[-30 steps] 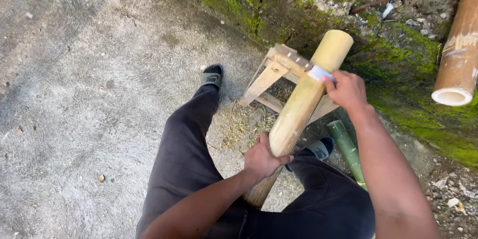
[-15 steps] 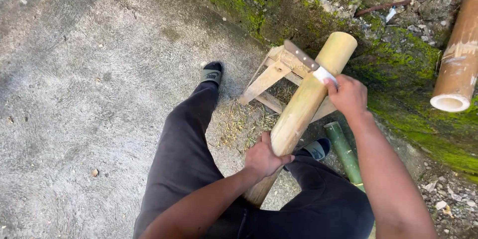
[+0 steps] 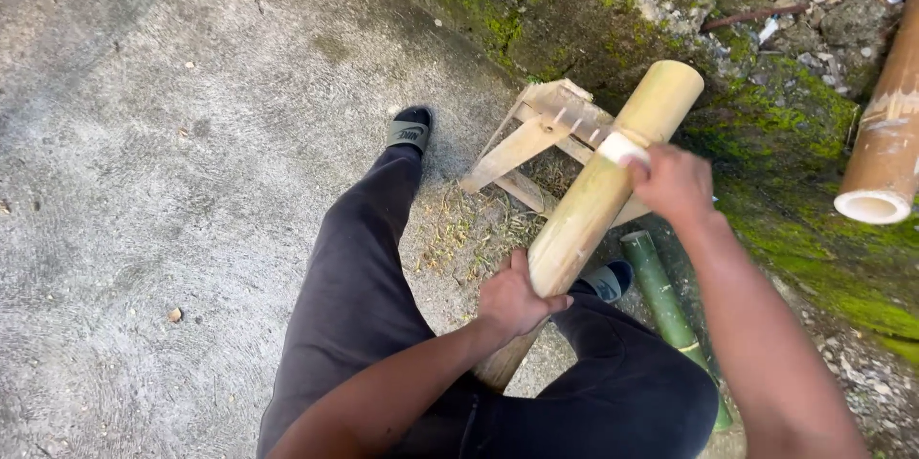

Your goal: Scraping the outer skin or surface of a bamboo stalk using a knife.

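Bare-armed person in black trousers [image 3: 364,306] and black slide sandals [image 3: 410,129] with grey straps.

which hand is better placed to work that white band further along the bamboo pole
Right, probably. The right hand already rests at the white band near the bamboo pole's upper end, while the left hand grips lower down, steadying it.

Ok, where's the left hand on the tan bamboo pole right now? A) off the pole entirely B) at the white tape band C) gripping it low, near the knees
C: the left hand wraps the tan bamboo pole low, near the knees; the right hand is by the white tape band.
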